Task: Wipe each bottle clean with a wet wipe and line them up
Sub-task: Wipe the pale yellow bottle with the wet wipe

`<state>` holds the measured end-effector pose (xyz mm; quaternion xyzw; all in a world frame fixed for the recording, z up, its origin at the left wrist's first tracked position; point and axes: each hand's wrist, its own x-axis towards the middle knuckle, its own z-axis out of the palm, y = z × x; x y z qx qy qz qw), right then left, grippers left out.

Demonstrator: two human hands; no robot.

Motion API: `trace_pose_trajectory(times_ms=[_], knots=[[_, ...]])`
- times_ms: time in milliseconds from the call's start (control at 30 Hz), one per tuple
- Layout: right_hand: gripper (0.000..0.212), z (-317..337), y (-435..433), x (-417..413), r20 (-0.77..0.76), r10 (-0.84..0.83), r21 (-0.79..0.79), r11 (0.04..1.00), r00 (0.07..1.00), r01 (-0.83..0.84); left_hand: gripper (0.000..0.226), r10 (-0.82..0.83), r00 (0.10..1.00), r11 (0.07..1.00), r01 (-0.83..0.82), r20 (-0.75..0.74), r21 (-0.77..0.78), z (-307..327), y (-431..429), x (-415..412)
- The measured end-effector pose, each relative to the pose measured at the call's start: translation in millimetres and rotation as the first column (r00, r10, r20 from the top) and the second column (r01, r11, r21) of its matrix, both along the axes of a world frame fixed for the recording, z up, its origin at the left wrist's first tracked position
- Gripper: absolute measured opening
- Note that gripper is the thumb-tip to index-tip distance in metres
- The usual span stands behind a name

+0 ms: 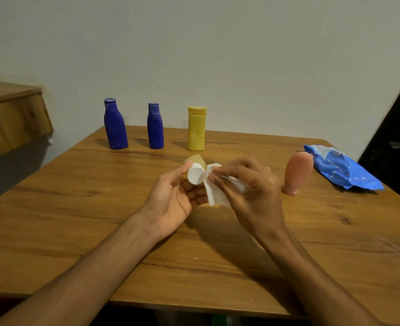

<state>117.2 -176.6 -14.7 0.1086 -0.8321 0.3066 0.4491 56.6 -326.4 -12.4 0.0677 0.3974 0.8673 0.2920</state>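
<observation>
Now left hand (174, 196) grips bottle (195, 174), right hand (248, 191) pinches wipe (214, 196)

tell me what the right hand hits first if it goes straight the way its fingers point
Most likely the white cap of the bottle held in the left hand: the right hand, pinching the wet wipe, points leftward straight at it, though depth is hard to judge.

1 head-worn wide-angle view, forward and down, close over the table (76, 220), toward the wall (241, 55)
</observation>
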Motion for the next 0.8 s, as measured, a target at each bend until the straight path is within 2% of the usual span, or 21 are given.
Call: trace_pose_trajectory(times_ms=[133, 300, 433, 600, 800], knots=[[0.021, -2.3, -0.2, -0.1, -0.031, -0.021, 0.143, 0.989, 0.999, 0.025, 0.031, -0.017, 1.000, 1.000, 0.017, -0.014, -0.010, -0.2, 1.3, 1.6], [0.026, -2.4, -4.6, -1.5, -0.066, -0.010, 0.273, 0.962, 0.998, 0.028, 0.033, -0.051, 0.999, 0.999, 0.051, -0.012, 0.005, -0.4, 2.3, 8.9], [0.024, -0.8, -8.7, -1.5, -0.135, -0.053, 0.253, 0.963, 0.989, 0.086, 0.028, -0.035, 0.998, 0.999, 0.034, -0.061, -0.019, 1.0, 3.2, 10.2], [0.021, -2.9, -9.8, -2.5, -0.119, -0.046, 0.380, 0.921, 0.992, 0.088, 0.043, -0.004, 1.000, 1.000, 0.004, -0.013, -0.024, 0.1, 3.3, 9.4], [0.023, -1.2, -11.9, -1.4, -0.183, -0.069, 0.359, 0.924, 0.981, 0.133, 0.039, 0.018, 0.999, 0.997, -0.021, -0.035, -0.077, 1.7, 4.9, 11.1]])
